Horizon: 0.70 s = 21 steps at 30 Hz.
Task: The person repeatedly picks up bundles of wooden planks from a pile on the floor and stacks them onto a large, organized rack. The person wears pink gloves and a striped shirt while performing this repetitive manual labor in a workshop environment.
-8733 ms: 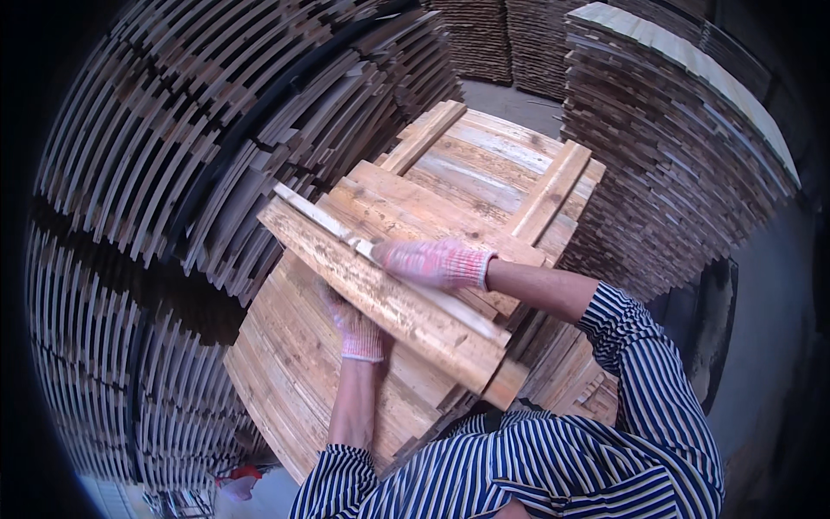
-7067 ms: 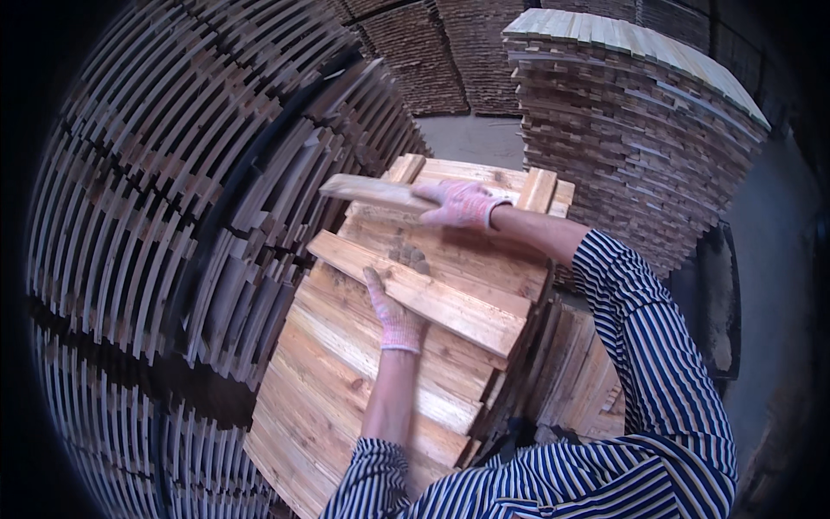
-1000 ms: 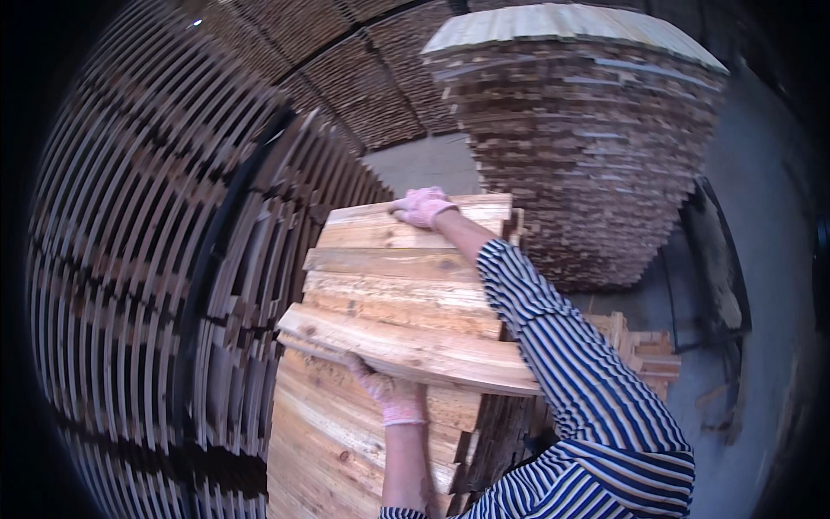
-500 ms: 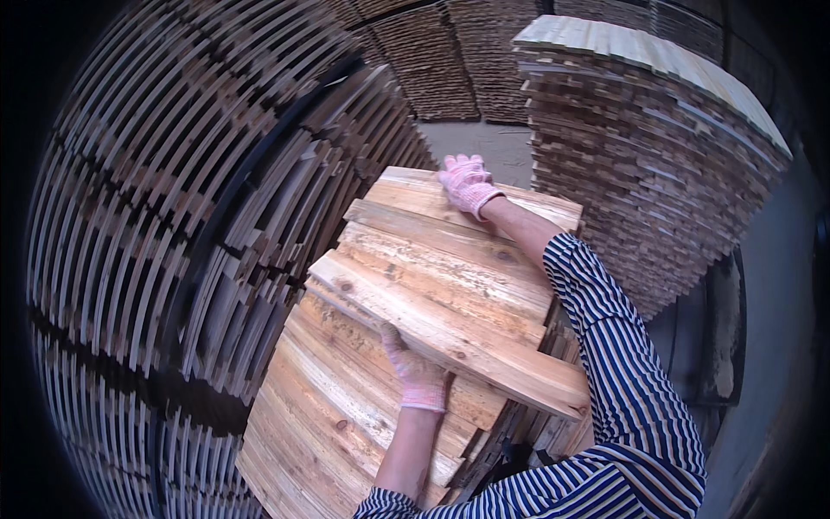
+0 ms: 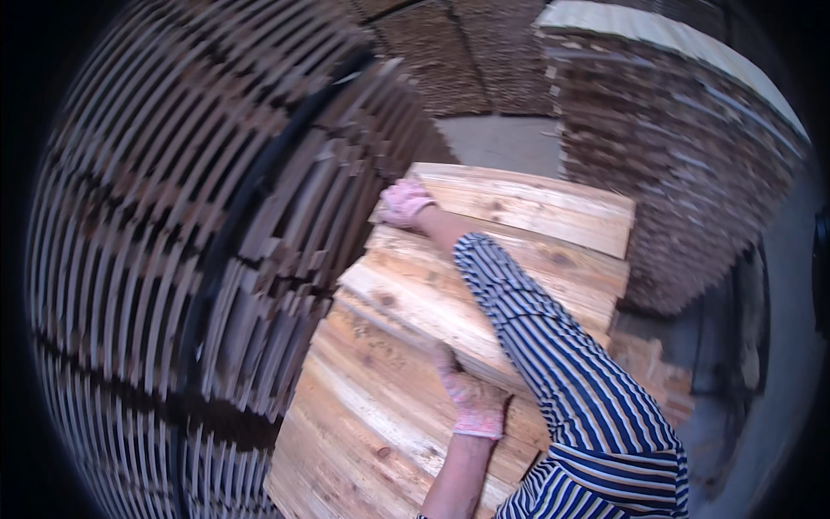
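Note:
Flat wooden boards (image 5: 333, 402) lie side by side across a stack in front of me. A loose board (image 5: 406, 307) rests on top of them, near the middle. My left hand (image 5: 477, 402), in a pink and grey glove, holds this board's near edge; its thumb lies against the edge and its fingers are mostly hidden. My right hand (image 5: 408, 204), in a pink glove, reaches across to the left ends of the far boards (image 5: 519, 203). Its fingers curl over those ends, slightly blurred. My striped right sleeve covers part of the boards.
Tall stacks of slats (image 5: 130, 233) stand close along the left, with a dark post (image 5: 251, 173) between them. At the far right rises another high board stack (image 5: 666, 164). More stacks (image 5: 432, 60) line the back, behind a strip of grey floor (image 5: 506, 143).
My right hand has moved left along the far boards to their left ends. My left hand keeps its place at the loose board's edge. The whole view has shifted somewhat.

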Available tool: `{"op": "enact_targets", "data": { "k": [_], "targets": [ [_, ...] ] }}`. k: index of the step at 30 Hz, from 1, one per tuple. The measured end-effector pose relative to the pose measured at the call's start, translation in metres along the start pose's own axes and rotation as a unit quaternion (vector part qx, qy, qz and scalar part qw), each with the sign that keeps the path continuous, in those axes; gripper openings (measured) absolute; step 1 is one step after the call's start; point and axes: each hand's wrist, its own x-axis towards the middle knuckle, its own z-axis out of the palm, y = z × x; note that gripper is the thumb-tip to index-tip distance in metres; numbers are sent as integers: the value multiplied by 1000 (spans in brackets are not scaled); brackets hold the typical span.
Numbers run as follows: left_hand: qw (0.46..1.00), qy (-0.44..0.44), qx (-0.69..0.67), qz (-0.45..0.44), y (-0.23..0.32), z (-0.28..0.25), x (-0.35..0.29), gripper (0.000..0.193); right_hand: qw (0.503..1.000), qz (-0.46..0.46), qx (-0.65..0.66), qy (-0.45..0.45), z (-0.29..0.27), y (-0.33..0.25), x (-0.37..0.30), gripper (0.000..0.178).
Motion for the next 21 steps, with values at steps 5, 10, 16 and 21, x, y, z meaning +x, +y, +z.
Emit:
{"op": "enact_targets", "data": {
  "k": [5,10,16,21],
  "targets": [
    [999,-17,-41,31,-11,5,7,70,995,-26,25,93,-2,22,-13,60],
    [994,-21,44,98,-16,7,8,77,982,139,-6,129,-39,74,-39,56],
    [982,44,167,72,-3,19,-13,79,947,287,138,-28,-42,168,-132,77],
    [992,25,96,77,-12,44,-10,84,970,239,46,15,-76,161,-150,75]
  ]
}}
